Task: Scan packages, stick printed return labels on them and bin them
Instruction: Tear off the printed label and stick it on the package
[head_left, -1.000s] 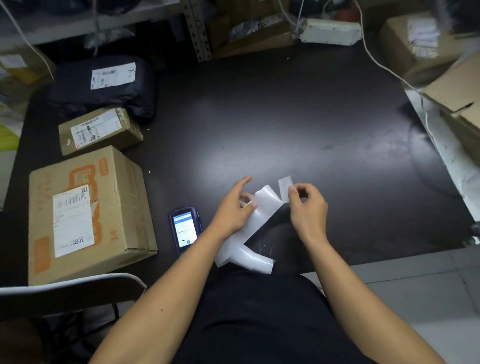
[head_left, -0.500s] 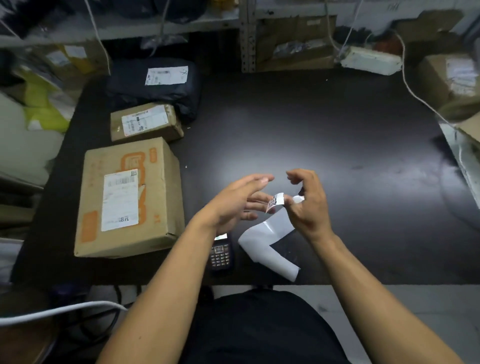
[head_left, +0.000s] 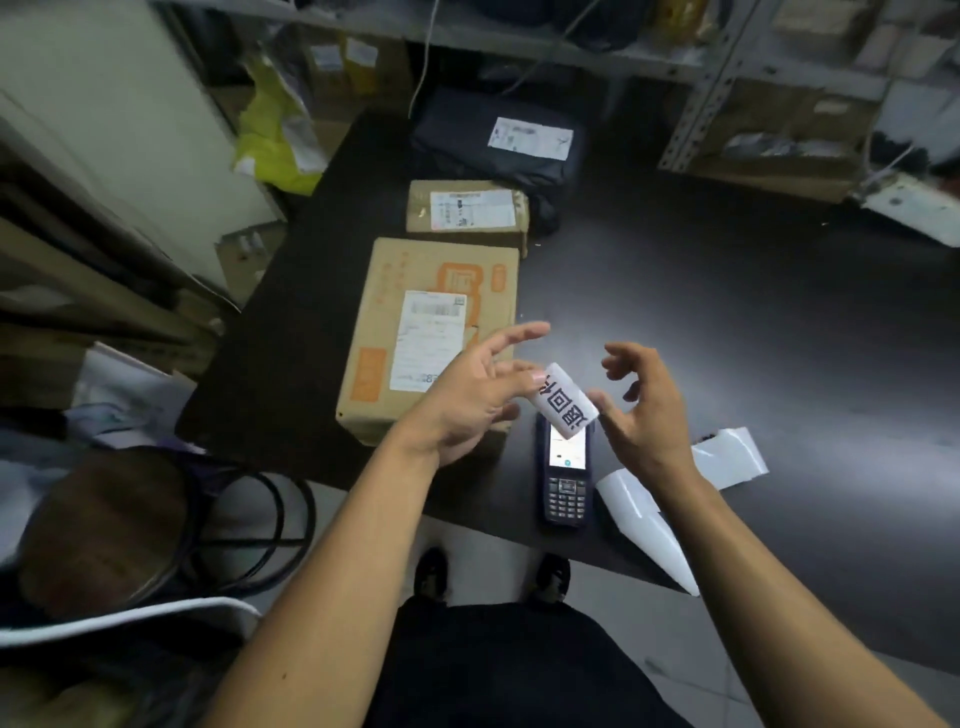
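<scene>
- White return label (head_left: 565, 404), printed with large black characters, sits in the air between the two hands, just above the scanner.
- Left hand (head_left: 467, 402) holds the label's upper end at its fingertips; the fingers (head_left: 519, 332) are spread and mostly straight, the index reaching out over the large box.
- Right hand (head_left: 641, 410) touches the label's lower end with its thumb; its other fingers (head_left: 615, 358) are loosely curled and hold nothing.
- Handheld scanner (head_left: 566, 478) lies on the dark bench (head_left: 753, 322) near the front edge, screen lit, keypad toward the person.
- Strip of white backing paper (head_left: 644, 512) lies just right of the scanner, one end hanging over the bench edge, the other stretching away to the right behind the right wrist.
- Large cardboard box (head_left: 415, 312) with orange print and a shipping label stands left of the scanner, partly behind the left hand.
- Small cardboard box (head_left: 467, 210) sits just beyond it, and a black poly-bag parcel (head_left: 498, 140) with a white label lies further back, touching the small box.
</scene>
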